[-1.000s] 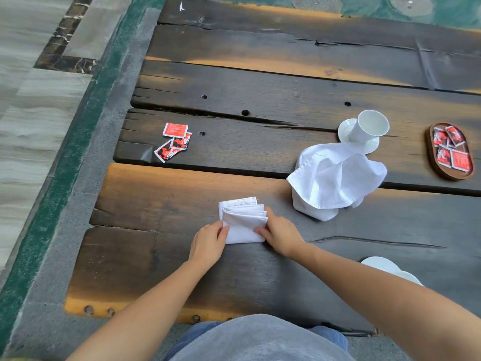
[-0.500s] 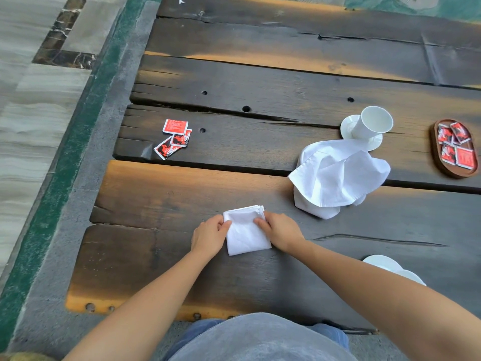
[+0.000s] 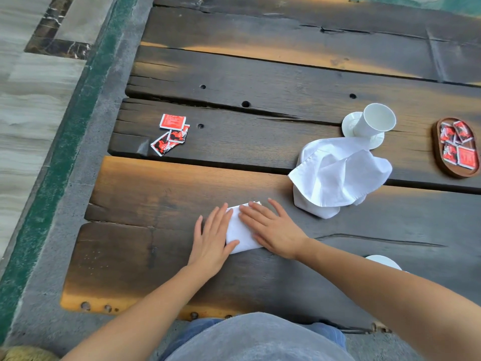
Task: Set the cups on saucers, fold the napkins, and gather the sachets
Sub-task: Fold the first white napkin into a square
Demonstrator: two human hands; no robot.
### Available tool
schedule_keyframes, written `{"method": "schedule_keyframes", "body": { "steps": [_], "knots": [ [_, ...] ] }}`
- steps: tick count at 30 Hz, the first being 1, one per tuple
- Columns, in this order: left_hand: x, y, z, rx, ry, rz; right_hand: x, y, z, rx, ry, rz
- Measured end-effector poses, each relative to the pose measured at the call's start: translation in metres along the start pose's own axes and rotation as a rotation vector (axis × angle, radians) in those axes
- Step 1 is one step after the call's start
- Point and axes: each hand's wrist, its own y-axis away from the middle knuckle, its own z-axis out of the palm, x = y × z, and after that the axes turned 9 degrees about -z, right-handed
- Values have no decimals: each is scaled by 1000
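A wooden tray [image 3: 440,162] at the table's [image 3: 260,82] right edge held about five red sachets [image 3: 466,158], while three loose sachets [image 3: 171,132] lay far left. One cup [image 3: 374,122] stood on a saucer [image 3: 348,125] beside one crumpled napkin [image 3: 338,178]. The folded napkin [image 3: 240,231] lay under both flat hands, left hand [image 3: 212,242] and right hand [image 3: 273,229], fingers spread and pressing it down.

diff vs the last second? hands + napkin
Both hands went from pinching the folded napkin at its edges to lying flat on it, fingers spread: left hand on its left side, right hand on its right, pressing it down. Unchanged: crumpled napkin, cup on its saucer, loose sachets, wooden tray of sachets.
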Motion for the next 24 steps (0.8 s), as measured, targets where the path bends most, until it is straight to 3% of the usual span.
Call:
{"method": "schedule_keyframes", "body": {
  "steps": [3, 10, 24],
  "knots": [
    [-2, -1, 6, -85, -135, -5, -1, -4, 3, -115, -45, 50],
    [-7, -8, 13, -182, -149, -10, 10, -13, 8, -231, -63, 39],
    [-3, -15, 9, -197, -201, -34, 13, -22, 3, -370, -79, 53]
  ]
}}
